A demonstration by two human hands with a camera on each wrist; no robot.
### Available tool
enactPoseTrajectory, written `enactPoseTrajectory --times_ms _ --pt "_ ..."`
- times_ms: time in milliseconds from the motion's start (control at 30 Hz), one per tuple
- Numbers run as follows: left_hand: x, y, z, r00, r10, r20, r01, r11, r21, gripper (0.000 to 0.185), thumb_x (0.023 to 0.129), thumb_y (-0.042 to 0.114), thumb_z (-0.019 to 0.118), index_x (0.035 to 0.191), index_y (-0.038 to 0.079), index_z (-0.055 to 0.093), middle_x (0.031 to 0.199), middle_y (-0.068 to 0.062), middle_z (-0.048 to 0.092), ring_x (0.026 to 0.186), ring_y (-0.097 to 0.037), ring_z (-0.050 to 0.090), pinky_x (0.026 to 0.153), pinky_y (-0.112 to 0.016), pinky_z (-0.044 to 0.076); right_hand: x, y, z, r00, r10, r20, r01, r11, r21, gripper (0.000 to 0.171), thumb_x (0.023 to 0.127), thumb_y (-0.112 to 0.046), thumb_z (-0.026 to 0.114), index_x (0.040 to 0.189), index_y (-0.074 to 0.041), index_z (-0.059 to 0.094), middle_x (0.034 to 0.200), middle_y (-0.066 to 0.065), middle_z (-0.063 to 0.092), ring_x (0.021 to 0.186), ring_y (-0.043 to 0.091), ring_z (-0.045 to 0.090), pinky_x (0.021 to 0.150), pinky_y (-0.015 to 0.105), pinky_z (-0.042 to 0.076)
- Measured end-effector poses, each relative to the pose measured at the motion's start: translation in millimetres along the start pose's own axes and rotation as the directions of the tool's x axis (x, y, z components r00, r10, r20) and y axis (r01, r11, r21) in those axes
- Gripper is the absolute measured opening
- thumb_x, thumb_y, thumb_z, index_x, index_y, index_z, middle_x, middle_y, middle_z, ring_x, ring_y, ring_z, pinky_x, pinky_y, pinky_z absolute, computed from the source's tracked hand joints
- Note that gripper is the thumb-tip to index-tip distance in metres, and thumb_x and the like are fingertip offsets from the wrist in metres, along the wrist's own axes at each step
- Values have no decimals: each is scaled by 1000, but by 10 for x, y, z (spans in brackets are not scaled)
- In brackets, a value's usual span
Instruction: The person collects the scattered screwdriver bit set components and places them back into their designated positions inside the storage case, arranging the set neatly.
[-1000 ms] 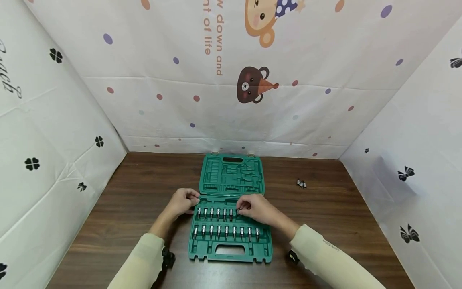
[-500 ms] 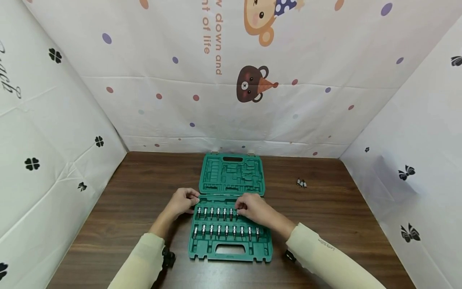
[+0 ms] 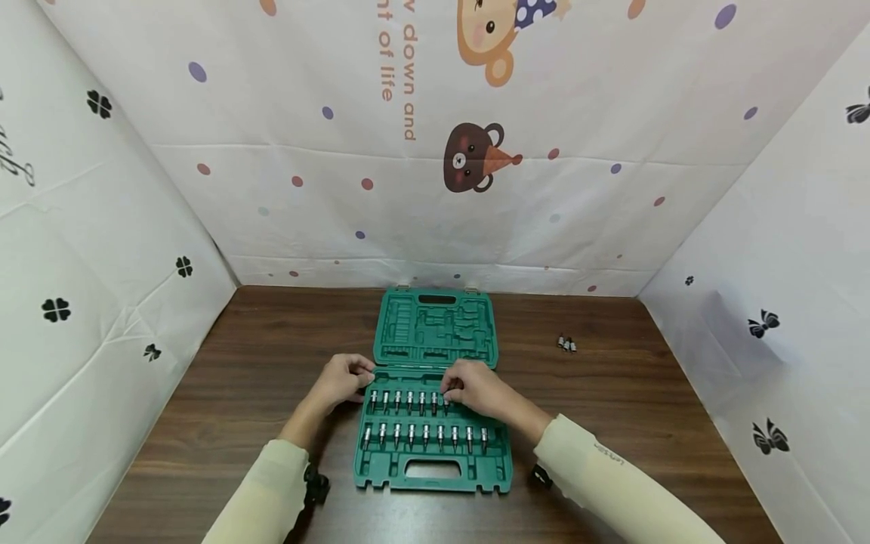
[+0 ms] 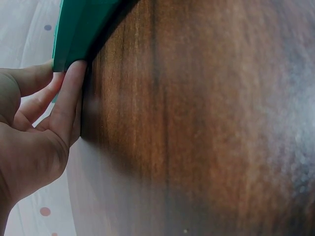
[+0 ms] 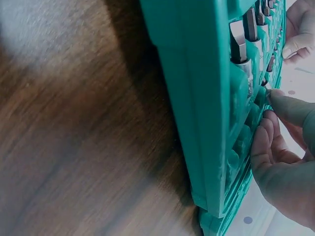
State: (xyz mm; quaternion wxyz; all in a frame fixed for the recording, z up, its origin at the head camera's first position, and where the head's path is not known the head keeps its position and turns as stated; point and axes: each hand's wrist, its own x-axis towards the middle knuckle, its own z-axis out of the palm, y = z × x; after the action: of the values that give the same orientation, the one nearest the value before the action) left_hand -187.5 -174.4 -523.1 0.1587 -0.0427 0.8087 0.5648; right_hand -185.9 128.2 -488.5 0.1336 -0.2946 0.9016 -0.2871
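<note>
A green plastic bit socket case lies unfolded on the table. My left hand grips the case's left edge near the hinge, thumb above and fingers along the side, as the left wrist view shows. At the right end of the upper row, my right hand pinches a small bit socket at its slot. The fingertips hide its upper end. Two rows of silver bit sockets sit in the case. In the right wrist view, a flat-tipped bit socket lies in the nearer row.
The lid lies back toward the patterned wall sheet. A few loose bit sockets lie on the wooden table to the right of the case. White printed sheets enclose the table at the back and both sides.
My right hand has shifted slightly left over the end slot, and more of the bit socket shows below its fingers. The left hand stays on the case edge.
</note>
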Motion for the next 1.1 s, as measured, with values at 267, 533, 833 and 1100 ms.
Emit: enactPoseTrajectory --times_ms 267,533,833,1100 --pt "-3 14 -13 1000 2 -7 -2 1000 1 16 102 1 61 116 -2 69 102 -16 63 87 -23 65 69 -39 65 62 -43 -24 1000 5 -5 -5 999 -34 11 91 -10 79 100 -12 74 100 1 66 90 16 62 76 31 55" --pt "-16 15 -28 1000 4 -5 -4 1000 -7 17 102 1 61 117 -2 68 102 -16 62 87 -23 65 70 -40 65 134 -34 -40 1000 -1 0 1 998 -59 18 89 -12 82 105 -10 75 101 2 69 91 17 64 78 34 57" --pt "-32 34 -22 1000 -3 -9 3 1000 -4 16 102 1 61 116 -2 69 103 -16 62 88 -23 65 70 -39 65 147 -39 -51 1000 7 20 -6 998 -70 17 89 -13 82 105 -12 76 101 1 69 91 15 63 78 33 56" --pt "-36 22 -10 1000 0 4 0 1000 -1 16 103 2 60 116 -2 68 103 -17 62 89 -24 65 72 -40 65 98 -24 -57 999 -24 33 26 996 -83 17 92 -13 79 109 -11 75 105 3 68 95 19 65 80 34 58"
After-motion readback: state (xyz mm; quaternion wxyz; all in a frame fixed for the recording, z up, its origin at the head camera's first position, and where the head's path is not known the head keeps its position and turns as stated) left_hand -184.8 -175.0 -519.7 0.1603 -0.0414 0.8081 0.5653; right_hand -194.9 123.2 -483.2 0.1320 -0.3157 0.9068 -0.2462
